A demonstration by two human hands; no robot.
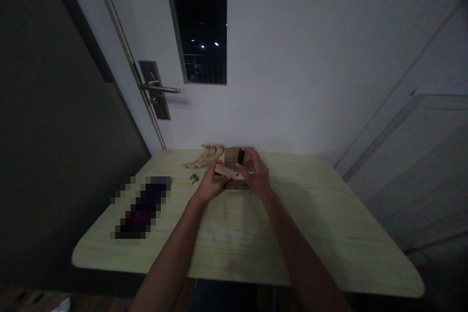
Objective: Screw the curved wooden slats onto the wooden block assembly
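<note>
My left hand (211, 184) is closed on the left end of a pale, flat wooden strip (225, 171), held over a brown stack of what looks like cardboard or wood (231, 157). Between the thumb and fingers of my right hand (259, 173) is a small black object (241, 156), upright above the strip. A small metallic spot shows on the strip just below it; whether the two are joined I cannot tell. The strip's right end runs behind my right thumb. Part of the brown stack is hidden by both hands.
Left of the stack lie curved pale wooden pieces (209, 155) and some small dark metal bits (194, 178). A blurred-out dark item (146, 207) rests on the left of the table (226, 239). Behind the table stands a white door with a lever handle (161, 88).
</note>
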